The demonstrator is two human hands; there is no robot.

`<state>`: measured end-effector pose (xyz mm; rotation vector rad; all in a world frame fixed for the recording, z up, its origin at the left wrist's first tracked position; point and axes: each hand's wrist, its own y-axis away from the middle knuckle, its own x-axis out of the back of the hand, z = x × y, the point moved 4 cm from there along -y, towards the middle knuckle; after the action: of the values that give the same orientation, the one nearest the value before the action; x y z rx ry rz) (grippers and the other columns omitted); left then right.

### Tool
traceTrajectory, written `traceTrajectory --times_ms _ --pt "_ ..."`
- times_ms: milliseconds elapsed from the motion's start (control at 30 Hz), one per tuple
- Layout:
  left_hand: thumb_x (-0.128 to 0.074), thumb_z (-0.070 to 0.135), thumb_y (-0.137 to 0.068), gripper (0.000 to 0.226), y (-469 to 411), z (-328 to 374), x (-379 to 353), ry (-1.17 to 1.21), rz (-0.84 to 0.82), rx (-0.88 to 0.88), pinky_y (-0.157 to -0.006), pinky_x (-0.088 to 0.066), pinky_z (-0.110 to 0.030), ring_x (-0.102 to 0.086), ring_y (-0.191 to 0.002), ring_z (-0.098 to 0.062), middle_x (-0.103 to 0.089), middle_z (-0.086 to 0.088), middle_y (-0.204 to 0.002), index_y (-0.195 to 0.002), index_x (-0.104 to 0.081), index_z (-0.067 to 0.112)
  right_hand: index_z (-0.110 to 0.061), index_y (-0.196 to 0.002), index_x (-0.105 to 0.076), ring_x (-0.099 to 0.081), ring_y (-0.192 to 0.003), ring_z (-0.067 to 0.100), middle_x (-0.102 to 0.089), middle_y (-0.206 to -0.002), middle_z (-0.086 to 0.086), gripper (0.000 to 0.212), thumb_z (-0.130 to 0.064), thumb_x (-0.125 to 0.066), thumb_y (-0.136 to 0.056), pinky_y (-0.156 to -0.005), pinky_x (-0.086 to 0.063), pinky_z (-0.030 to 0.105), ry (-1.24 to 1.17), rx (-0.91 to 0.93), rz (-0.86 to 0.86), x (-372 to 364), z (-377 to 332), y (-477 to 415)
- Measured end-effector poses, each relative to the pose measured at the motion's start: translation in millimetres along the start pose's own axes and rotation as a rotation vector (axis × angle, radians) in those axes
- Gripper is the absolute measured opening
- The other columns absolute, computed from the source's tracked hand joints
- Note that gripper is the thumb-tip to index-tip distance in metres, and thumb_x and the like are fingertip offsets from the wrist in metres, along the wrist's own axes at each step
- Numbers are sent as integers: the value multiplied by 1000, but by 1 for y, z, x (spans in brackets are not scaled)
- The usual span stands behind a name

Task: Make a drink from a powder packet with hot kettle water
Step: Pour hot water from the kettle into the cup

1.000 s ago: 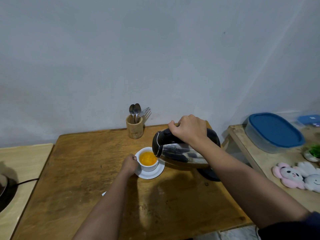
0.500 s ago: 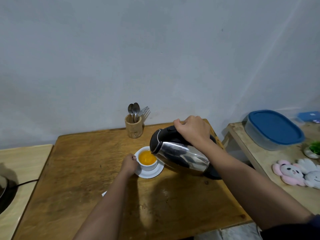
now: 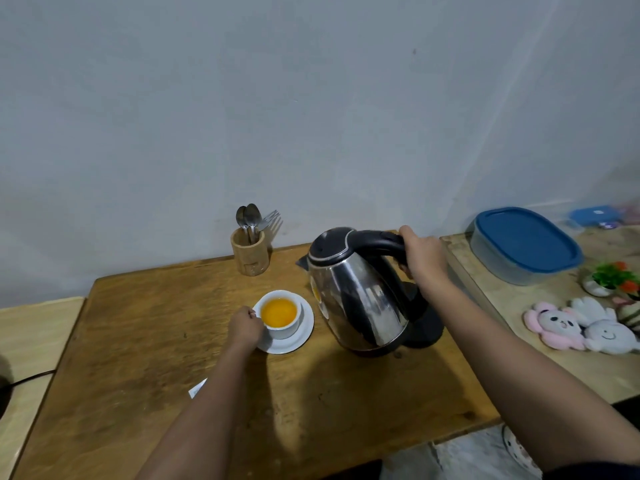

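Your right hand [image 3: 424,259] gripped the kettle [image 3: 356,296] by its black handle, fingers closed round it, the kettle nearly upright over its base [image 3: 424,329] on the worktop [image 3: 156,341]. Your left hand [image 3: 244,329] pinched the handle of the cup [image 3: 280,313] of orange drink, on its saucer [image 3: 304,332] just left of the kettle.

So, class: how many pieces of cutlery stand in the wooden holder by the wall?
3 visible, all upright in the wooden holder: two spoons side by side at its left, one fork leaning right. More could be hidden behind them.
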<state>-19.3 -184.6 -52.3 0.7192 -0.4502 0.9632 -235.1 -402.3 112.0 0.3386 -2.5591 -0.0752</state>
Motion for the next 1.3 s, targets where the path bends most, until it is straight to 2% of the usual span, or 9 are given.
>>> traceTrajectory --times_ms 67,100,233,333,433,533,767,933,1300 --pt "-40 4 -90 26 0 0 -1 6 30 -5 -76 -42 -39 -55 -100 -39 -59 -27 -115 -109 -55 -5 -8 -61 -62 -57 -62 33 -65 -68 20 50 -55 -47 -56 -61 -42 39 -158 -78 78 11 13 -4" --pt "-40 4 -90 26 0 -1 -2 11 41 -7 -76 -42 -39 -55 -101 -40 -59 -27 -115 -109 -56 -5 -9 -60 -61 -55 -60 32 -63 -66 20 48 -54 -47 -57 -59 -40 39 -198 -88 107 18 17 -4" --pt "-37 8 -92 29 1 -5 -5 96 71 5 -76 -39 -36 -54 -103 -39 -59 -26 -117 -111 -56 -3 -14 -57 -56 -48 -57 27 -54 -62 13 31 -42 -49 -67 -57 -36 38 -367 -124 217 40 31 2" --pt "-36 9 -93 31 3 -7 -7 160 82 44 -75 -38 -35 -53 -103 -36 -57 -24 -119 -115 -55 -1 -18 -55 -54 -47 -55 19 -50 -56 2 33 -40 -49 -80 -56 -36 33 -437 -159 305 52 46 3" --pt "-36 11 -94 31 5 -8 -9 191 102 51 -75 -38 -35 -51 -98 -33 -57 -23 -120 -115 -54 -1 -18 -54 -50 -43 -51 13 -47 -56 -1 36 -34 -48 -87 -52 -33 30 -499 -169 387 62 57 -1" --pt "-35 12 -95 32 5 -10 -11 211 113 59 -80 -41 -39 -52 -109 -37 -57 -22 -122 -118 -54 0 -18 -52 -49 -42 -51 13 -46 -55 -2 36 -34 -49 -85 -52 -33 30 -532 -187 442 69 64 -8" --pt "-37 12 -95 29 1 -13 -15 244 116 60 -79 -40 -38 -53 -108 -37 -58 -22 -120 -115 -55 1 -19 -50 -48 -44 -55 14 -48 -56 -3 37 -39 -49 -81 -62 -36 34 -513 -180 466 77 75 -22" --pt "-36 14 -96 29 4 -12 -15 241 115 4 -81 -43 -39 -54 -107 -35 -58 -22 -119 -114 -55 3 -17 -51 -47 -42 -52 14 -46 -55 -1 39 -37 -48 -85 -54 -34 32 -500 -199 468 73 85 -24" --pt "-35 14 -97 30 7 -12 -14 255 106 -9 -83 -41 -39 -52 -112 -36 -57 -21 -122 -117 -54 3 -16 -46 -41 -38 -46 17 -41 -50 3 39 -27 -46 -84 -51 -30 33 -571 -203 508 78 115 -26"
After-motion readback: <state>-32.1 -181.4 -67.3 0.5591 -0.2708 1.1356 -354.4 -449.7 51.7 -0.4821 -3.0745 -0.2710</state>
